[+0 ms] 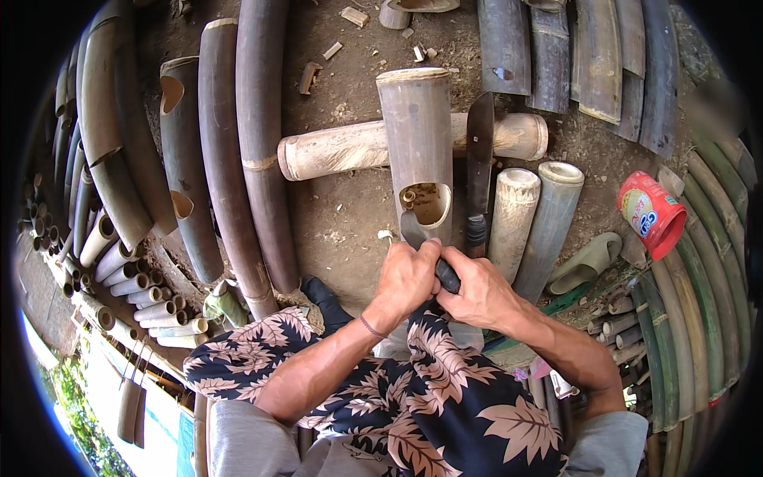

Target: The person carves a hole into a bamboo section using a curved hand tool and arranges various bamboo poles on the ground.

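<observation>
Both of my hands are closed on one knife. My left hand (407,278) wraps around it close to the blade (412,229), and my right hand (478,288) grips the black handle (447,276). The blade's tip reaches the lower edge of an oval opening cut in a thick bamboo tube (416,127). Inside the opening, a small round tube-like piece (408,196) shows. This bamboo tube rests across a shorter bamboo log (338,151) lying crosswise on the ground. Just right of the tube, a machete (479,147) with a dark blade leans against the log.
Two short bamboo tubes (515,211) (554,215) stand to the right. Beyond them are a green sandal (586,266) and a red container (652,215). Long dark bamboo poles (230,151) line the left; split bamboo pieces (600,56) lie at the far right. Wood chips (310,78) litter the dirt.
</observation>
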Available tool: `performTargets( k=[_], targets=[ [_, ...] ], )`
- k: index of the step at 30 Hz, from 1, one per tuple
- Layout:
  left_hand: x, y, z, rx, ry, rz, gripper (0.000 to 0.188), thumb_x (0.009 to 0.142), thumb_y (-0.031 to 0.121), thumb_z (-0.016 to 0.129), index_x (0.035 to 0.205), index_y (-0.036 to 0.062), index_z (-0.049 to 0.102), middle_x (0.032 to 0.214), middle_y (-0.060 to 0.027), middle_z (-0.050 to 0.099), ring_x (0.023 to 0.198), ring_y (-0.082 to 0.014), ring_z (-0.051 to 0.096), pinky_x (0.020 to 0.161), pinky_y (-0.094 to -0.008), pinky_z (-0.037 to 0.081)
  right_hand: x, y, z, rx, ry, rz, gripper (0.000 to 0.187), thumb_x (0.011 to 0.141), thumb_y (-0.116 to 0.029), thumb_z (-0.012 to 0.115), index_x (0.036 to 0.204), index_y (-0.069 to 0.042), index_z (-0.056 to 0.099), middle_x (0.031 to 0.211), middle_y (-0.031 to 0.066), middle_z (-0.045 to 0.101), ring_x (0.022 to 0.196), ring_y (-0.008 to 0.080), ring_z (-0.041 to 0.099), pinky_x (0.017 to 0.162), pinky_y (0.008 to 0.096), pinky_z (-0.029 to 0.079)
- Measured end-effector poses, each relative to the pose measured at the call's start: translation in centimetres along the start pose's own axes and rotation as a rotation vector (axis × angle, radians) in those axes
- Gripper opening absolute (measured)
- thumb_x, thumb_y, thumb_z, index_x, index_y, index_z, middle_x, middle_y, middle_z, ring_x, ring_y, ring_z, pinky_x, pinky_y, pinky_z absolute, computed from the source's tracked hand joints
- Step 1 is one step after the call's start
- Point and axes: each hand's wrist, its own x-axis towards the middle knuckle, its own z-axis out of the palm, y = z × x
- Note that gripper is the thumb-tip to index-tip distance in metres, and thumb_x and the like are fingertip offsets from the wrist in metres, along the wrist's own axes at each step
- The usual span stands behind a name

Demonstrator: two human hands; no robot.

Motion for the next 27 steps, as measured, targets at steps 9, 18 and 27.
performTargets(
  k=[9, 18, 27],
  targets=[
    [1.2, 1.5, -3.1, 0.654, 0.0, 0.314, 0.042, 0.089, 0.03, 0.051, 0.079, -0.0082, 0.066, 0.081, -0.0372, 0.06, 0.085, -0.0531, 0.062, 0.076, -0.0561, 0.051, 1.2, 0.7, 5.4, 0.225, 0.255, -0.06, 0.03, 0.083, -0.01, 0.067, 0.106, 0.002, 0.052, 0.08, 0.0271, 0.065, 0.08, 0.048, 0.066, 0.066, 0.0483, 0.049],
    [2.3, 1.1, -2.9, 0.631, 0.012, 0.371, 0.048, 0.087, 0.033, 0.054, 0.083, -0.0131, 0.067, 0.085, -0.04, 0.061, 0.09, -0.0518, 0.065, 0.081, -0.0533, 0.052, 0.9, -0.6, 4.3, 0.043, 0.277, -0.04, 0.034, 0.085, -0.012, 0.063, 0.114, 0.002, 0.052, 0.084, 0.0294, 0.066, 0.08, 0.049, 0.066, 0.07, 0.0539, 0.051],
    [0.6, 3.1, 3.8, -0.374, -0.04, 0.231, 0.053, 0.099, 0.038, 0.051, 0.069, -0.0045, 0.062, 0.059, -0.017, 0.061, 0.05, -0.0294, 0.058, 0.052, -0.0414, 0.045, 0.7, -4.6, -7.4, -0.863, 0.103, -0.218, 0.031, 0.079, -0.012, 0.07, 0.105, 0.0, 0.059, 0.078, 0.02, 0.069, 0.071, 0.0394, 0.069, 0.065, 0.048, 0.056]
  ],
)
